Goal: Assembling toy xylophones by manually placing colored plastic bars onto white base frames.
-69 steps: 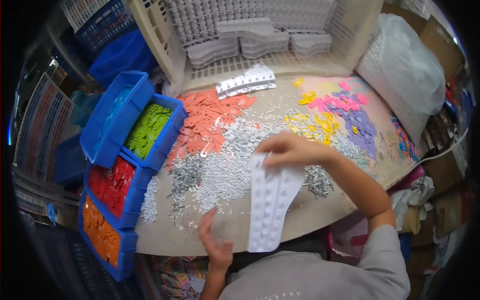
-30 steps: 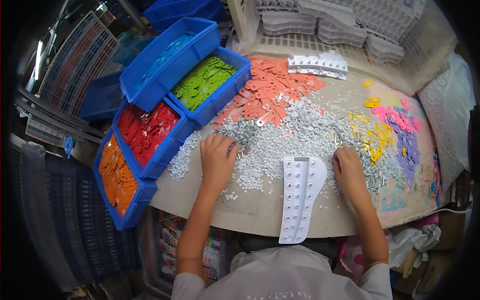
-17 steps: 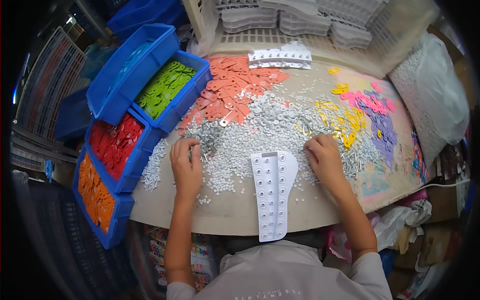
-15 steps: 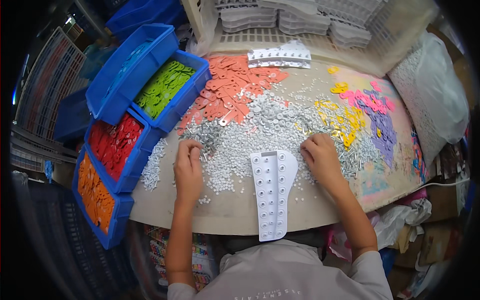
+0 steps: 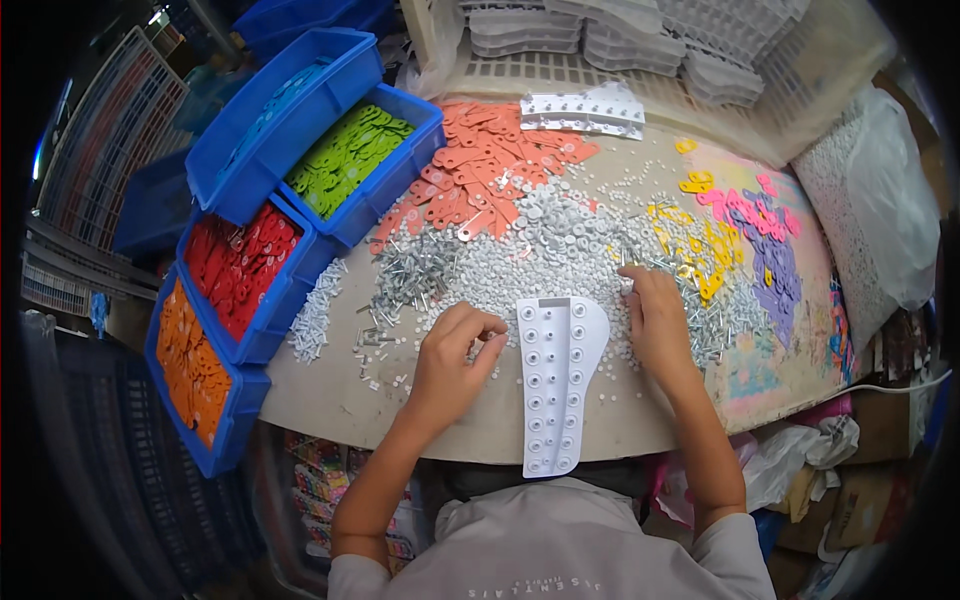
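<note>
A white plastic board (image 5: 550,385) with rows of round sockets and small pegs lies upright before me, its lower end at the table's front edge. Left of it, my left hand (image 5: 455,360) hovers with thumb and index finger bent close together; whatever they pinch is too small to make out. On the board's other side, my right hand (image 5: 657,320) dips its curled fingertips to the edge of a heap of small white plastic pieces (image 5: 540,255). Anything in those fingers is hidden. Metal pins (image 5: 410,270) lie beyond my left hand, and more pins (image 5: 715,320) beside my right.
Blue bins at left hold red (image 5: 245,265), orange (image 5: 190,370) and green pieces (image 5: 350,155). Coral tags (image 5: 475,165), yellow (image 5: 715,250), pink and purple pieces (image 5: 775,285) cover the far table. A second white board (image 5: 585,112) lies before a crate (image 5: 640,90). A filled sack (image 5: 860,200) stands right.
My left hand has left the metal pins and come right and nearer, toward the white board. My right hand stays by the heap with slightly shifted fingers. The whole view has shifted a little.
</note>
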The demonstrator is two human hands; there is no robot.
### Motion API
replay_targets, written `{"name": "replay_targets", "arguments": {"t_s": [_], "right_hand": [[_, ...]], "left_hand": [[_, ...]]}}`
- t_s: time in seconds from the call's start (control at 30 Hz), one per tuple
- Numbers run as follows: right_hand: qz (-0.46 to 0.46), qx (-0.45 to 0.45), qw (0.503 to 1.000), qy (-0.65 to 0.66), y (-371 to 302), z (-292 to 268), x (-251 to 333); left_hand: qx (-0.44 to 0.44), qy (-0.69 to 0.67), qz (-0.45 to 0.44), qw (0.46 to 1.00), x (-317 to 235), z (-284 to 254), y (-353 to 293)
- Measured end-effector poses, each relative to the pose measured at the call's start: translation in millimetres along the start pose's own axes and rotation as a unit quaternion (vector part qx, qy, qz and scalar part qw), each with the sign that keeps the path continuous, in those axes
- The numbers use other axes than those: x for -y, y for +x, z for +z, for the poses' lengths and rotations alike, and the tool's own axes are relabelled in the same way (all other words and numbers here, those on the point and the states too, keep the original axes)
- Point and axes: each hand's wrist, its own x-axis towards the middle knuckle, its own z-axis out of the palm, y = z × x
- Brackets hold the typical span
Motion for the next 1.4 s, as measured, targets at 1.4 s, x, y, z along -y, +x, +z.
{"name": "replay_targets", "arguments": {"t_s": [1.4], "right_hand": [[-0.018, 0.013, 0.988, -0.150, -19, -21, -14]], "left_hand": [[-0.051, 0.204, 0.105, 0.972, -1, -8, 5]]}}
